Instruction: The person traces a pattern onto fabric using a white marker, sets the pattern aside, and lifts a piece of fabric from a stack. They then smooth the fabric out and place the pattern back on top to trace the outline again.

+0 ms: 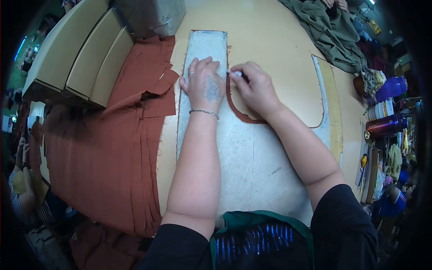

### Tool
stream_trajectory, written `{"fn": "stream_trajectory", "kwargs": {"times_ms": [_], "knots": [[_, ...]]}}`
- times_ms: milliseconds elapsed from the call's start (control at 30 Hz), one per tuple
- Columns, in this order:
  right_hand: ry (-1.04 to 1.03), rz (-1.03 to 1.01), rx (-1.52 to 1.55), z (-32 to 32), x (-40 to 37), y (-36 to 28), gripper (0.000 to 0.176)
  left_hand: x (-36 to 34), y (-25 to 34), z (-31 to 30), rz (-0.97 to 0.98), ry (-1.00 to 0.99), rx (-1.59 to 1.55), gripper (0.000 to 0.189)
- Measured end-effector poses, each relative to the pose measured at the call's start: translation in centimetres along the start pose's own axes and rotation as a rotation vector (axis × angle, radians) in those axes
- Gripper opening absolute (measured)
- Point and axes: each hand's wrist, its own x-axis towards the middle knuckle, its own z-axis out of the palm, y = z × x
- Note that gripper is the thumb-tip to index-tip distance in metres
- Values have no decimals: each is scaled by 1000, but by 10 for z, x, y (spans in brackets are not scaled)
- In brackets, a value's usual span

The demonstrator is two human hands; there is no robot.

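Note:
My left hand (204, 83) lies flat with its fingers spread on the narrow upper strip of a pale grey pattern sheet (256, 162). Just to its right, my right hand (254, 85) pinches a small whitish piece, perhaps chalk (235, 73), at the strip's right edge. Rust-red fabric (243, 118) shows as a thin band along the curved cut-out of the sheet. A larger stack of rust-red cloth (108, 157) covers the left side of the table, apart from both hands.
Curved beige panels (67, 45) stand at the upper left beside a grey block (150, 18). Green cloth (324, 31) lies at the upper right, near another person's hands. A purple container (391, 88) and a dark tumbler (384, 126) are at the right edge. Another person is at the far left.

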Motion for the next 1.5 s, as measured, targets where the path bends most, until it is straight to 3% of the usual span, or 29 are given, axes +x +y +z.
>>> {"fn": "stream_trajectory", "kwargs": {"times_ms": [433,567,700,1000,1100,1200,1300,1500], "knots": [[-289,120,147,-59,-68,-31,8,0,1,2,5,86,-16,23],[-304,294,127,-91,-76,-16,8,3,-7,7,40,91,-28,23],[-229,519,300,-128,-90,11,13,5,-10,11,32,69,25,25],[-270,711,-70,-212,-104,62,19,6,-8,7,69,25,79,27],[14,757,185,-215,-105,78,22,6,-9,6,79,23,99,27],[580,732,543,-212,-103,94,24,5,-8,6,94,20,111,26],[882,706,727,-214,-118,117,28,6,-15,8,105,10,48,25],[812,671,-120,-209,-119,127,37,12,-21,16,349,96,25,20]]}}
